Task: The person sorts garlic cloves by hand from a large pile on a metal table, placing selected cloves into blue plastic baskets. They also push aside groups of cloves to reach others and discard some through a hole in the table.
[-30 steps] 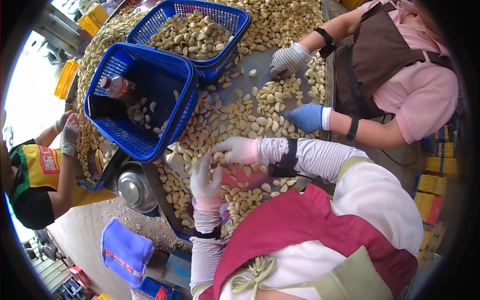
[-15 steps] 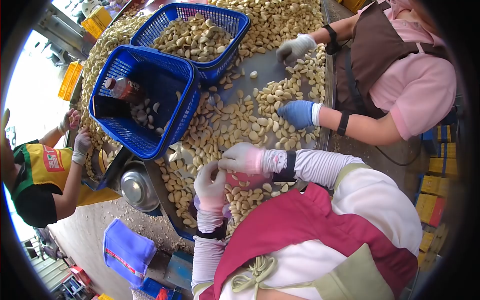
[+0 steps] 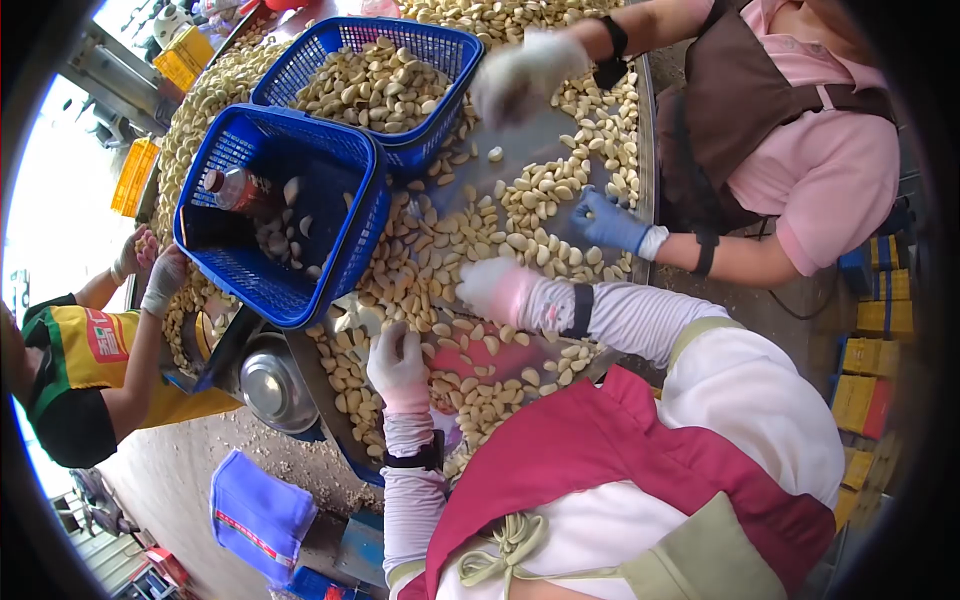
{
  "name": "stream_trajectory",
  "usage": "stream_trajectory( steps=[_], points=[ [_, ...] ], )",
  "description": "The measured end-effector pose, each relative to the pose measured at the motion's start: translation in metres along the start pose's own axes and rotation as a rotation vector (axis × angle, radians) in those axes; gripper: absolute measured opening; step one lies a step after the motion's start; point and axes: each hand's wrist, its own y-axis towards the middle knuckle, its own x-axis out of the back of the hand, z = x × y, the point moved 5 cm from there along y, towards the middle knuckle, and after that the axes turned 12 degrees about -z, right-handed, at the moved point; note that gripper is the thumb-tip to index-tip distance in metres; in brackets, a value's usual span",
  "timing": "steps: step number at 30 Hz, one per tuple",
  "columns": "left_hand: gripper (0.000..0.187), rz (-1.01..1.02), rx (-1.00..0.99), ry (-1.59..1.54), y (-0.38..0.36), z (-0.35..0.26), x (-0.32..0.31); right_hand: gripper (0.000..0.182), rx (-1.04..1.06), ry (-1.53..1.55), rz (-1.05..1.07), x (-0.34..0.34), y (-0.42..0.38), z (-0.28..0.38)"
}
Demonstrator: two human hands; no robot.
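Pale garlic cloves (image 3: 530, 248) are spread over the metal table under my hands. My left hand (image 3: 397, 368), in a white glove, is above the cloves near the table's left edge. Its fingers are curled closed, and whatever they hold is hidden. Farther up and to the right, my right hand (image 3: 492, 287) is over the cloves with its gloved fingers bunched downward; their tips are slightly blurred, so any clove in them cannot be made out. A pinkish-red patch (image 3: 470, 356) shows on the table among the cloves between my forearms.
Two blue baskets (image 3: 345, 262) stand ahead; the nearer contains a bottle (image 3: 238, 190) and some cloves, the farther a heap of cloves (image 3: 380, 85). Across the table works a person in a brown apron (image 3: 735, 130); another in a yellow apron (image 3: 110, 350) is at left. A metal bowl (image 3: 272, 385) sits beside the table.
My hands were together and are now apart: the right has moved up over the cloves, the left slightly left. The brown-aproned person's white-gloved hand has swung toward the baskets.
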Motion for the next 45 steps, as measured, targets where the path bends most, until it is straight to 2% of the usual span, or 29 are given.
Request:
stream_trajectory(
  steps=[2,4,6,7,10,11,13,14,17,19,20,22,23,26,27,28,29,30,31,32,33,34,36,38,39,42,43,44,45],
  points=[
    [0.015,-0.032,0.022,-0.03,0.003,-0.002,-0.002,0.019,0.024,-0.085,-0.058,-0.005,-0.01,0.004],
    [0.013,0.068,-0.207,0.154,0.01,-0.017,-0.019,0.021,0.053,-0.057,-0.074,-0.001,-0.012,0.002],
    [0.013,0.086,-0.259,0.15,0.02,-0.025,-0.034,0.025,-0.104,0.339,0.014,0.019,-0.009,-0.008],
    [0.013,0.088,-0.345,0.225,0.023,-0.027,-0.042,0.027,-0.153,0.537,-0.089,0.017,-0.007,-0.023],
    [0.016,0.103,-0.493,0.376,0.031,-0.033,-0.058,0.013,-0.372,0.867,-0.135,0.018,-0.002,-0.042],
    [0.017,0.146,-0.504,0.477,0.032,-0.037,-0.063,0.013,-0.374,0.87,-0.137,0.015,-0.001,-0.036],
    [0.018,0.189,-0.526,0.578,0.034,-0.04,-0.07,0.012,-0.018,0.101,-0.133,0.012,0.004,-0.008],
    [0.017,0.193,-0.522,0.624,0.034,-0.037,-0.073,0.015,0.038,0.006,-0.109,0.004,0.0,-0.002],
    [0.016,0.153,-0.489,0.569,0.037,-0.032,-0.07,0.018,0.032,-0.058,-0.139,-0.005,0.001,0.002],
    [0.015,0.117,-0.457,0.465,0.033,-0.028,-0.062,0.02,-0.068,0.09,0.047,-0.005,0.003,-0.009],
    [0.015,0.068,-0.333,0.344,0.033,-0.022,-0.056,0.02,-0.07,0.091,0.045,-0.002,0.001,-0.016],
    [0.015,0.015,-0.211,0.222,0.034,-0.021,-0.048,0.02,-0.337,0.836,0.027,-0.001,-0.006,-0.035],
    [0.013,0.051,-0.221,0.099,0.03,-0.036,-0.045,0.02,-0.338,0.837,0.03,-0.003,-0.005,-0.033],
    [0.013,0.128,-0.199,-0.058,0.014,-0.074,-0.039,0.017,-0.37,1.81,-0.04,0.009,-0.006,-0.007],
    [0.014,-0.022,-0.15,-0.173,0.013,-0.057,-0.038,0.017,-0.68,1.851,0.043,0.014,-0.004,-0.002],
    [0.014,-0.169,-0.103,-0.284,0.014,-0.044,-0.032,0.013,-0.59,1.663,-0.029,0.049,0.0,0.004],
    [0.014,-0.287,-0.042,-0.278,0.016,-0.034,-0.022,0.009,-0.511,1.629,-0.25,0.071,0.012,0.007],
    [0.013,-0.344,-0.114,-0.162,0.019,-0.01,-0.014,0.008,-0.24,1.773,-0.485,0.11,0.015,0.011],
    [0.014,-0.379,-0.158,-0.029,0.022,0.0,-0.005,0.011,0.121,1.584,-0.95,0.148,0.017,0.008],
    [0.016,-0.414,-0.201,0.103,0.024,0.007,0.005,0.015,0.443,1.142,-1.359,0.183,0.015,0.003],
    [0.023,-0.285,-0.123,0.217,0.026,0.02,0.01,0.018,0.494,0.569,-1.572,0.214,0.009,-0.003],
    [0.023,-0.283,-0.129,0.216,0.023,0.024,0.016,0.014,0.431,0.517,-1.476,0.22,0.032,-0.016],
    [0.03,-0.17,-0.243,0.473,0.023,0.031,0.015,0.013,0.176,-0.435,-1.583,0.222,0.047,-0.016],
    [0.031,-0.213,-0.246,0.454,0.026,0.036,0.015,0.012,0.251,-0.41,-1.542,0.185,0.043,0.004],
    [0.032,-0.196,-0.132,0.39,0.026,0.041,0.014,0.007,0.482,-0.115,-1.325,0.171,0.023,0.018],
    [0.033,-0.224,0.02,0.287,0.027,0.042,0.006,0.009,0.316,-0.102,-0.587,0.051,0.042,0.015],
    [0.031,-0.215,-0.137,0.307,0.03,0.032,0.0,0.017,0.23,-0.115,-0.259,0.023,0.044,0.006],
    [0.03,-0.204,-0.296,0.325,0.033,0.019,-0.006,0.017,0.23,-0.114,-0.258,0.025,0.042,0.011],
    [0.037,-0.046,-0.341,0.196,0.038,0.011,-0.02,0.02,0.192,-0.134,-0.168,0.022,0.037,0.016]
  ],
)
